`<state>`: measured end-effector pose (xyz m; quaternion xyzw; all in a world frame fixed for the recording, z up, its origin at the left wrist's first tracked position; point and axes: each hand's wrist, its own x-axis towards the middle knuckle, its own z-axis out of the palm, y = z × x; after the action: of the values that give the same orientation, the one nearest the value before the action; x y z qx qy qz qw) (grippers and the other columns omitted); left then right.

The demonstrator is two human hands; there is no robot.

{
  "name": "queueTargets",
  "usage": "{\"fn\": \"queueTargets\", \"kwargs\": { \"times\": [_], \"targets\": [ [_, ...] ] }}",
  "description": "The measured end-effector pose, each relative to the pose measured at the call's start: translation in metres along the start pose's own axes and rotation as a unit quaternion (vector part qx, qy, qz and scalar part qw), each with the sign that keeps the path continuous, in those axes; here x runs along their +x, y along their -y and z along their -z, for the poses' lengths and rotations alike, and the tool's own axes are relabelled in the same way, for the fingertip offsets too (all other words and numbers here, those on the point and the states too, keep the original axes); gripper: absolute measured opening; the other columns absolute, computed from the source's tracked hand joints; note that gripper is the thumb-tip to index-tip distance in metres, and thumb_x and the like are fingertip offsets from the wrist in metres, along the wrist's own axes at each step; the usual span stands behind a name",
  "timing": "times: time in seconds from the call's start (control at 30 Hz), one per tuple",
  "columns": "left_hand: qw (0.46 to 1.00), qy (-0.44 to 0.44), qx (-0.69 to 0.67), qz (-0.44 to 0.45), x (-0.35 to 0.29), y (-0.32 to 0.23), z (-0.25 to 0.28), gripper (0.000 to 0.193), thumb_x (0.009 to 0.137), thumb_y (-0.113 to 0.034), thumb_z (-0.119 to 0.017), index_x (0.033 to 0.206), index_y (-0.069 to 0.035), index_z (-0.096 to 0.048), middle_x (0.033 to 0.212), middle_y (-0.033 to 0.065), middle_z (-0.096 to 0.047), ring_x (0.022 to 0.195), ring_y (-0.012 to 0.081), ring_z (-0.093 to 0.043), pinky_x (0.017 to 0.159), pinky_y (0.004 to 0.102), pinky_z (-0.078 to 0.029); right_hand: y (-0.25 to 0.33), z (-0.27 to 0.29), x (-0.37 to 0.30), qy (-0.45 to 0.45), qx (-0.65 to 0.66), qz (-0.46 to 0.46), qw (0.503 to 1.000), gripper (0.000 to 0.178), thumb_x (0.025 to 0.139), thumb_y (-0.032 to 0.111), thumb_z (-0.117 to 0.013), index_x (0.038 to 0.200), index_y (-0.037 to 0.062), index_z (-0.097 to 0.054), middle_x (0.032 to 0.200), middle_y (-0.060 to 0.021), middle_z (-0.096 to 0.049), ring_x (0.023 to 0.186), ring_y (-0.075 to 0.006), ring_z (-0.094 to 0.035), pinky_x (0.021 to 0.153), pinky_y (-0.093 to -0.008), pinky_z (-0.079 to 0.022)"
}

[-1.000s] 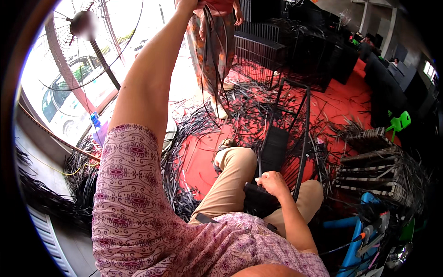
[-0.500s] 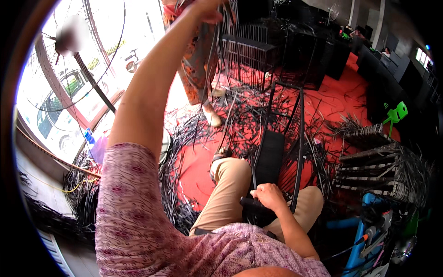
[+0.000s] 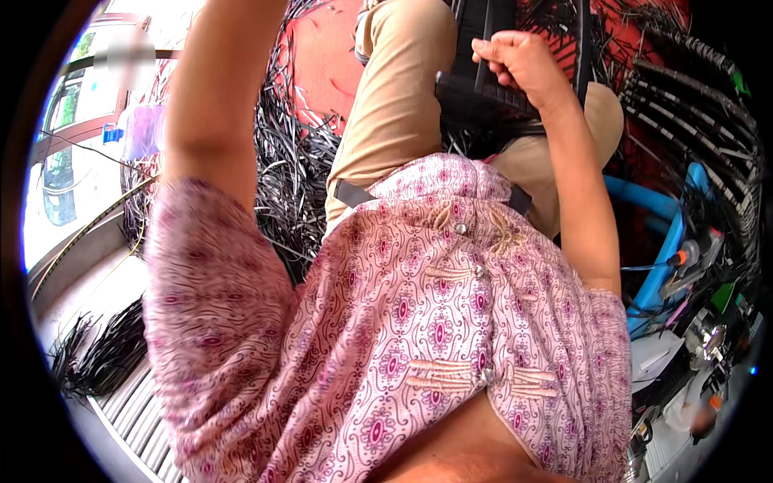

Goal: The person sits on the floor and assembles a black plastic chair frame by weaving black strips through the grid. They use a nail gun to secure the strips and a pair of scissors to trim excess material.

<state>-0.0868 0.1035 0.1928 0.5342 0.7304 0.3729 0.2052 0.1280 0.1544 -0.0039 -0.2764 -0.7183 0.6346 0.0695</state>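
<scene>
My left arm (image 3: pixel 217 105) reaches up past the top edge, and its hand is out of the picture. Over the black woven frame (image 3: pixel 467 92) between my knees, my right hand (image 3: pixel 523 64) is closed, thumb and forefinger pinched together. A thin black strip (image 3: pixel 483 72) runs at those fingertips and seems held in them. The frame's far part is cut off by the upper edge, with one dark bar (image 3: pixel 581 48) standing to the right of my hand.
Loose black strips (image 3: pixel 282 161) heap on the red floor (image 3: pixel 318 48) left of my legs. A blue plastic crate or stool (image 3: pixel 664 241) stands at my right, beside tools and scraps. Striped woven pieces (image 3: pixel 684 105) lie behind it. A black strip bundle (image 3: pixel 101 350) hangs at lower left.
The view has tipped down toward my shirt, so my left hand, seen raised at the top before, has left the picture. My right hand stays pinched at the frame, its fingertips slightly off the near edge.
</scene>
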Motion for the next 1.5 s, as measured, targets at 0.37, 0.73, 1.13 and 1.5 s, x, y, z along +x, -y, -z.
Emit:
{"fn": "queueTargets", "kwargs": {
  "times": [0.37, 0.73, 1.13, 1.5],
  "targets": [
    [0.992, -0.054, -0.064, -0.093, -0.157, 0.123, -0.166, 0.028, 0.082, -0.019, -0.076, 0.104, -0.003, -0.067, 0.101, 0.0073, -0.066, 0.093, 0.0171, -0.063, 0.082, 0.0296, -0.049, -0.006, 0.008, 0.024, -0.003, -0.020, -0.041, 0.999, 0.026, 0.086, 0.034, -0.073, 0.077, 0.0100, -0.071, 0.060, 0.0082, -0.051, 0.046, 0.0004, -0.042, 0.041, -0.0164, -0.031],
    [0.955, -0.089, 0.111, -0.259, -0.151, 0.121, -0.171, 0.032, 0.082, -0.021, -0.072, 0.110, -0.005, -0.067, 0.102, 0.0096, -0.061, 0.098, 0.0294, -0.061, 0.086, 0.0381, -0.048, -0.016, 0.012, 0.038, 0.054, -0.064, -0.145, 0.986, 0.022, 0.082, 0.023, -0.069, 0.065, 0.0121, -0.063, 0.059, 0.0072, -0.052, 0.050, -0.0027, -0.043, 0.047, -0.0197, -0.035],
    [0.939, 0.110, 0.124, -0.301, -0.116, 0.124, -0.150, 0.029, 0.086, -0.027, -0.066, 0.100, -0.002, -0.064, 0.101, 0.0147, -0.061, 0.096, 0.0342, -0.059, 0.086, 0.0423, -0.047, -0.023, 0.012, 0.036, -0.245, -0.133, 0.081, 0.957, 0.040, 0.087, 0.032, -0.070, 0.108, -0.0013, -0.069, 0.076, -0.0035, -0.065, 0.064, -0.0103, -0.061, 0.063, -0.0255, -0.050],
    [0.929, 0.369, -0.041, -0.004, -0.090, 0.112, -0.143, 0.080, 0.096, -0.067, -0.035, 0.116, 0.005, -0.063, 0.090, 0.0178, -0.069, 0.088, 0.0235, -0.065, 0.086, 0.0374, -0.046, -0.025, -0.030, -0.092, -0.339, -0.271, 0.340, 0.835, 0.030, 0.078, 0.000, -0.072, 0.106, 0.0073, -0.065, 0.094, -0.0068, -0.062, 0.079, -0.0196, -0.061, 0.072, -0.0324, -0.051]
  ]
}}
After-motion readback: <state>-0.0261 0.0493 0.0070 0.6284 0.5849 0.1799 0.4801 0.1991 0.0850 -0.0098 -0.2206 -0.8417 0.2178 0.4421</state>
